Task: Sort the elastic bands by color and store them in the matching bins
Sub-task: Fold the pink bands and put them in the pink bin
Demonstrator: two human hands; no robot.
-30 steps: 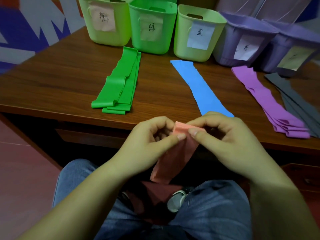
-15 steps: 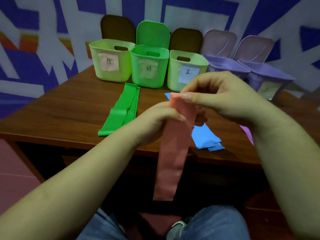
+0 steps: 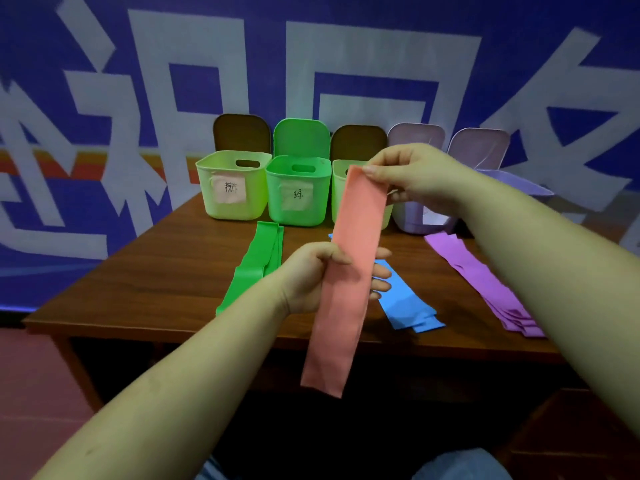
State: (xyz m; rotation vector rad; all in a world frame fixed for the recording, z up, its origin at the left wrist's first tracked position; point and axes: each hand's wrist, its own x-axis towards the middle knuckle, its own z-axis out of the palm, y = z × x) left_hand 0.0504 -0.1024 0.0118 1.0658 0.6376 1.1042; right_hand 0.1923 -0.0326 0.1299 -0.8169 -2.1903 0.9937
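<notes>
Salmon-pink elastic band (image 3: pixel 349 282) is held up lengthwise in front of the table (image 3: pixel 166 271), hanging from 12 toward 6 o'clock. Its top edge is pinched between thumb and fingers of the right hand (image 3: pixel 412 174); its middle is gripped by the left hand (image 3: pixel 311 275), thumb on the near face, fingers curled behind. Green bands (image 3: pixel 256 265), blue bands (image 3: pixel 405 303) and purple bands (image 3: pixel 485 282) are laid out in separate stacks on the table, each below a labelled bin. Sorting appears to be in hand, with the pink piece not yet placed. The pale green bin with a pink label (image 3: pixel 232 188), at about 11 o'clock from the band, is judged the likely match; the next move calls for the band to be carried leftward and laid down before it.
</notes>
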